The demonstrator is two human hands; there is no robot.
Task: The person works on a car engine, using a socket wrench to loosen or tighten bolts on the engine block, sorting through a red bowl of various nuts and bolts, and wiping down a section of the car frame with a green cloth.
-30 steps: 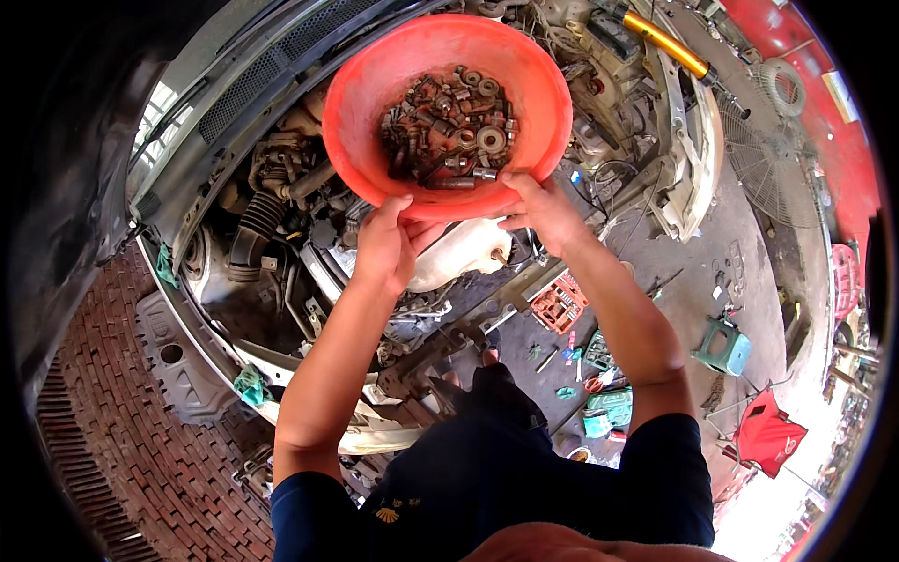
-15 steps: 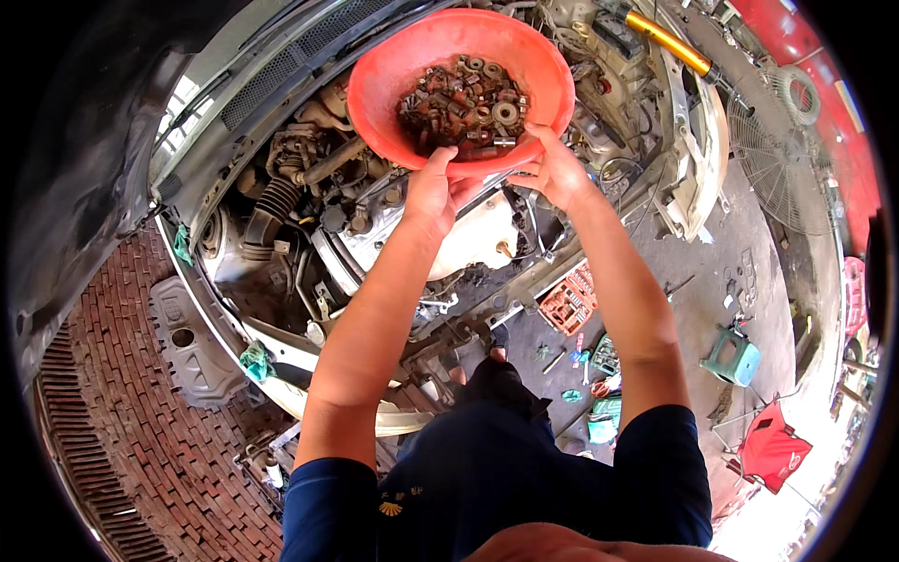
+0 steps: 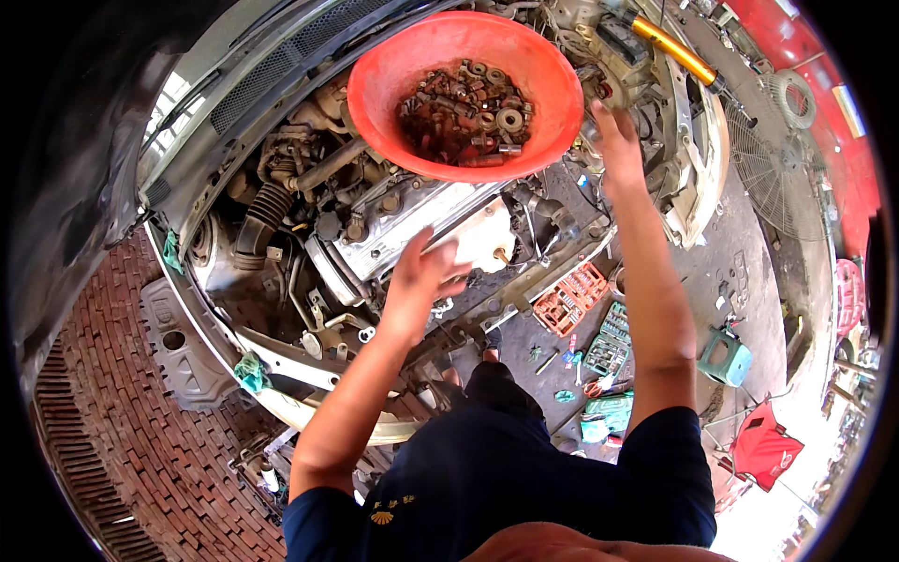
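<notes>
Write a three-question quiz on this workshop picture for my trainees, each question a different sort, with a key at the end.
1. Multiple choice: What does the red basin hold?
A) Folded cloths
B) Loose metal parts
C) Coiled rope

2. Either-or: In this view, which is closer to the basin, the person's left hand or right hand?

3. True or false: In the picture, the orange tool tray lies to the right of the left hand.

Key:
1. B, loose metal parts.
2. The right hand, which is beside the rim; the left is farther off, below the basin in the picture.
3. True.
</notes>
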